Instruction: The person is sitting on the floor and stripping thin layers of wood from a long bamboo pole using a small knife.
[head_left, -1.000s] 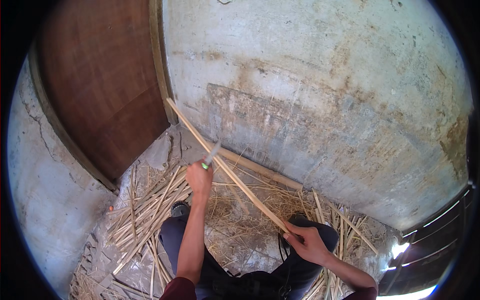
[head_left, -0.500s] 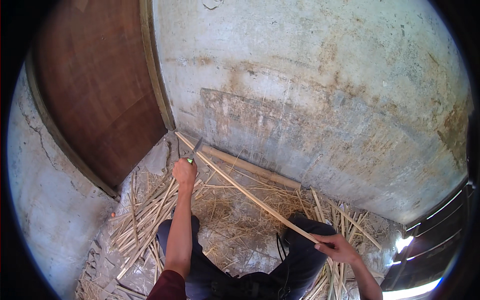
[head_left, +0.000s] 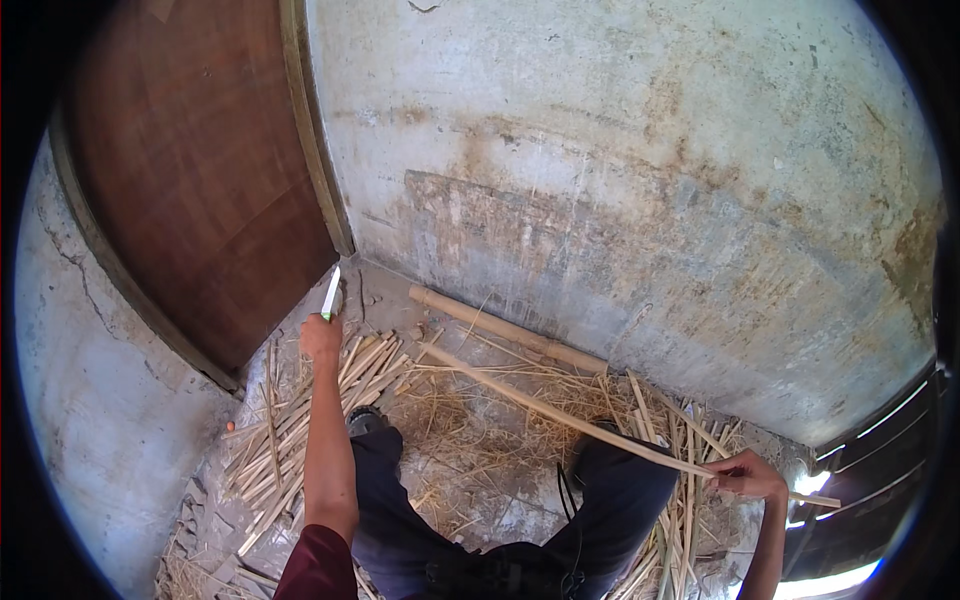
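Note:
My left hand is closed round the green handle of a knife, whose bright blade points up toward the door corner. At the right, my right hand grips a long, pale bamboo strip near one end. The strip slants across above my right knee, and its far end reaches over the floor left of centre. A short piece of it sticks out to the right past my fingers. Blade and strip are apart.
A heap of split strips lies by my left leg, another pile by my right. Thin shavings litter the floor between my feet. A bamboo pole lies along the stained wall. A brown door stands at the left.
My left hand with the knife has moved left, away from the strip. The right hand has shifted right and slightly up, drawing the strip along; its far end is now lower and nearer.

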